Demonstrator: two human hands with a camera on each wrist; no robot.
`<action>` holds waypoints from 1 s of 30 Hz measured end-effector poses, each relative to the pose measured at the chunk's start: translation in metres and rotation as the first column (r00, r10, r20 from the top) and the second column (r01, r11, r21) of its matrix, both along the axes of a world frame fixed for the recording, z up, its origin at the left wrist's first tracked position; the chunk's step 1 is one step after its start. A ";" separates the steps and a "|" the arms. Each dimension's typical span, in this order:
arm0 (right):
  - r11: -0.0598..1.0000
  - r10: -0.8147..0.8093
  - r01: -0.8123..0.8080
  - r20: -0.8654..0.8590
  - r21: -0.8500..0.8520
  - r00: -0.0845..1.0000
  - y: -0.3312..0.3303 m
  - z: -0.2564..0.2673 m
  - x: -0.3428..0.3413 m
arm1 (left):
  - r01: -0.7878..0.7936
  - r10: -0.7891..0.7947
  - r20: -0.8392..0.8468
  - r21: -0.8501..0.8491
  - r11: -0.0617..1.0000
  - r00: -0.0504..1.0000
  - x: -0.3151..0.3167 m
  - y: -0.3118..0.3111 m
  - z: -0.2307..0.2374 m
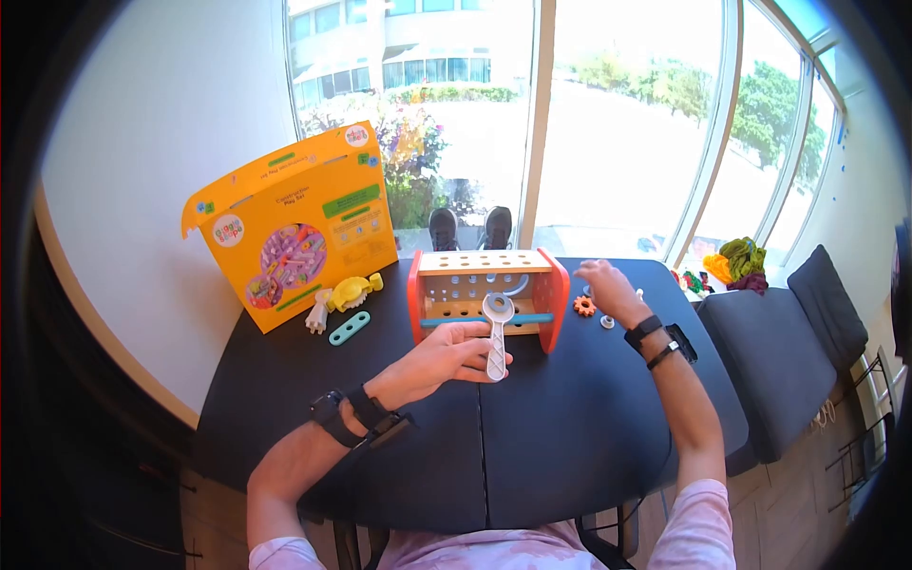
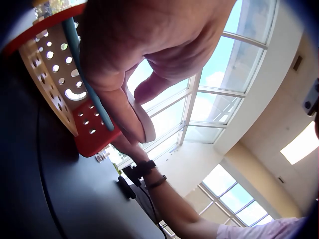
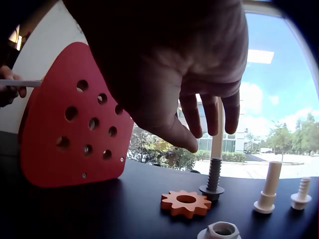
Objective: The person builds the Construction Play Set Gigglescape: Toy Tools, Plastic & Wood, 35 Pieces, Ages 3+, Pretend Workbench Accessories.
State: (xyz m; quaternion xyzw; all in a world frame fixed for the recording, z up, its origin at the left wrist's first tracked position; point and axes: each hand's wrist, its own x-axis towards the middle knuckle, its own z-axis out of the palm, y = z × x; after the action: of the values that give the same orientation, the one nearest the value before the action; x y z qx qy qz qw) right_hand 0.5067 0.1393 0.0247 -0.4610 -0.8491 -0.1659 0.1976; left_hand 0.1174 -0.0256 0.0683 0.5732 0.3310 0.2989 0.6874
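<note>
My left hand (image 1: pixel 439 357) grips a pale grey toy wrench (image 1: pixel 496 353) by its handle, its round head pointing up in front of the toy workbench (image 1: pixel 480 261). In the left wrist view the thumb and fingers (image 2: pixel 124 112) close round the handle. To the right of the workbench, my right hand (image 3: pixel 184 74) hangs over the table with fingers spread downward and nothing between them. Just below its fingertips a dark grey bolt (image 3: pixel 214 174) stands upright on its head. Beside the bolt lies an orange gear (image 3: pixel 170 204), with a white nut (image 3: pixel 205 234) nearer the camera.
A white peg (image 3: pixel 271 181) and a small white screw (image 3: pixel 302 191) stand farther right. Left on the black table (image 1: pixel 399 456) are a teal strip (image 1: pixel 350 329), yellow toy pieces (image 1: pixel 351 291) and an orange box (image 1: pixel 294 223). A grey seat (image 1: pixel 769 356) adjoins the table's right side.
</note>
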 end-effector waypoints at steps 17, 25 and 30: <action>0.997 -0.001 -0.030 -0.385 -0.073 0.923 -0.003 0.066 -0.045 | 0.001 0.014 0.118 -0.124 0.992 0.993 0.011 0.028 -0.007; 0.932 0.132 -0.328 -0.699 -0.154 0.702 -0.007 0.127 -0.100 | -0.006 0.026 0.167 -0.121 0.993 0.986 0.027 0.046 -0.006; 0.899 0.153 -0.332 -0.505 -0.286 0.850 0.000 0.132 -0.133 | -0.017 0.036 0.173 -0.111 0.994 0.984 0.032 0.058 -0.008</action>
State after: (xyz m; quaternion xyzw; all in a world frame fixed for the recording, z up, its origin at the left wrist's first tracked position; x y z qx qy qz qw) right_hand 0.3739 0.1394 0.1569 -0.4025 -0.8434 0.1373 0.3283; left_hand 0.1497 0.0328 0.0599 0.5019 0.2931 0.3385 0.7400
